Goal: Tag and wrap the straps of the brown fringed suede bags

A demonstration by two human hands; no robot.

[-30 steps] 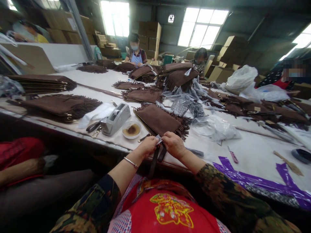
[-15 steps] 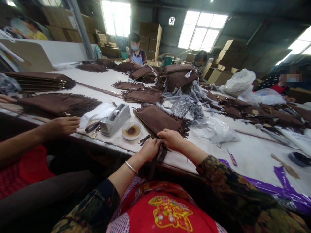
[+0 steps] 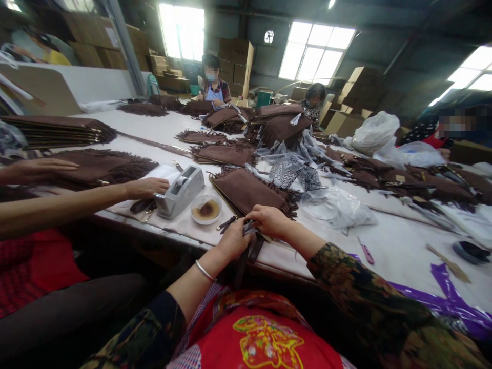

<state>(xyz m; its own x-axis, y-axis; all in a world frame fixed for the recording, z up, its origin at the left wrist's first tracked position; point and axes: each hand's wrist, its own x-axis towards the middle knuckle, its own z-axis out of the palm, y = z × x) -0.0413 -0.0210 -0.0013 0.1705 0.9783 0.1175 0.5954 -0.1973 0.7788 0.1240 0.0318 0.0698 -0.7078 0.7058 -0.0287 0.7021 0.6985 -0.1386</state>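
While a flat, brown, fringed bag [image 3: 249, 188] lies on the white surface [image 3: 407, 241], the left hand [image 3: 232, 242] and right hand [image 3: 269, 221] meet beside it, pinching a crumpled greyish strip [image 3: 249, 227].

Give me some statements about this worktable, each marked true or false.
The person's left hand and right hand are close together, near a brown fringed pouch. True.
The silver metal bangle is on the right wrist. False: that bangle is on the left.
The round white dish sits beside the grey tape dispenser. True.
The slim pink-handled cutter is in the right hand. False: the cutter lies on the white tabletop.
A co-worker's hand is beside the dispenser. True.
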